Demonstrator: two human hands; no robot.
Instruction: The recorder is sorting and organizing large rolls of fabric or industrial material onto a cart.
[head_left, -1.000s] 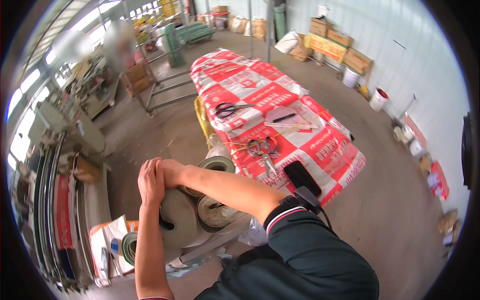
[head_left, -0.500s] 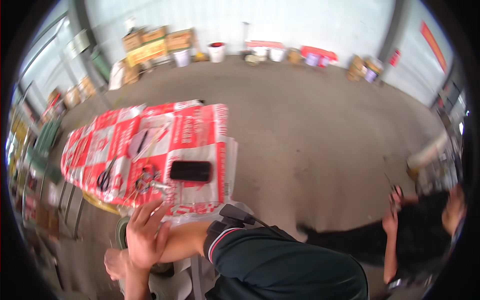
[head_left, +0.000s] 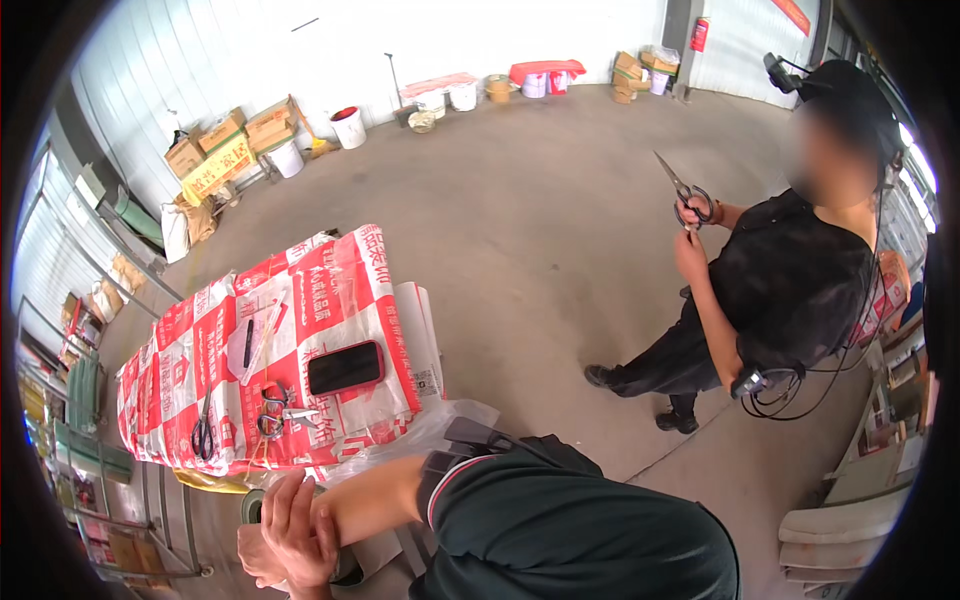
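Note:
My left hand [head_left: 308, 535] lies over my right wrist, its fingers curved around it. My right hand [head_left: 260, 556] is closed at the lower left, and its fingers are mostly hidden. Just beyond my hands is a bulky package [head_left: 345, 285] in red and white wrapping. On it rest a black phone [head_left: 346, 368], black-handled scissors [head_left: 203, 435], a dark pen [head_left: 248, 340] on pale paper and a small cluster of metal and red items [head_left: 275, 412] that I cannot make out. A greenish roll [head_left: 252, 505] shows partly behind my hands.
At the right a person in black [head_left: 790, 270] stands holding open scissors [head_left: 685, 190]. Cardboard boxes [head_left: 220, 132] and buckets [head_left: 348, 128] line the far wall. Metal racks [head_left: 160, 515] stand at the left; stacked pale slabs [head_left: 840, 525] are at the lower right.
My view has swung to the right and steadied, bringing the other person fully into sight. My left hand stays on my right wrist, its fingers now lying closer around it.

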